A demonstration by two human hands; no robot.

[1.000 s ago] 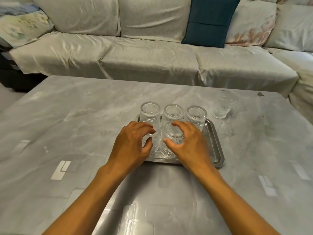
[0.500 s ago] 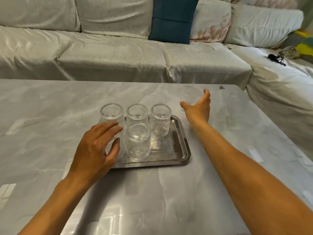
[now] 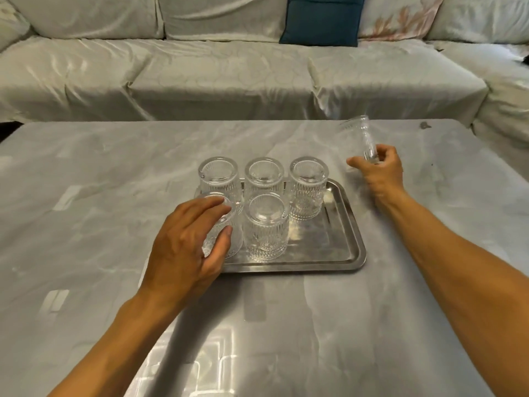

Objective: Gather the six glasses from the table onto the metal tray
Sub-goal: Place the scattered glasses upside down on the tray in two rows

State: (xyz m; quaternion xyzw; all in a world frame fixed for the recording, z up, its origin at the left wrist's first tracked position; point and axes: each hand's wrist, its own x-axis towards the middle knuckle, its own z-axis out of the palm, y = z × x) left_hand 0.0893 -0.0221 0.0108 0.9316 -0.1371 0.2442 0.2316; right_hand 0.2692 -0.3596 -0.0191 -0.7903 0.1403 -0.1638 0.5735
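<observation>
A metal tray (image 3: 347, 224) lies on the grey marble table. Several ribbed clear glasses stand on it: three in a back row, with the back middle glass (image 3: 264, 174) between the others, and a front middle glass (image 3: 266, 227). My left hand (image 3: 186, 247) wraps around the front left glass (image 3: 226, 213) at the tray's near left corner. My right hand (image 3: 378, 173) is to the right of the tray, above the table, and holds the sixth glass (image 3: 359, 136) by its base, tilted, blurred.
The grey table (image 3: 86, 253) stretches wide on both sides of the tray. A pale sofa (image 3: 229, 81) with a dark blue cushion (image 3: 322, 20) runs along the table's far edge. A small dark speck (image 3: 424, 125) lies near the far right corner.
My right hand left the tray, reached to the right and took hold of the lone glass, which is now lifted and tilted. My left hand stays on the front left glass.
</observation>
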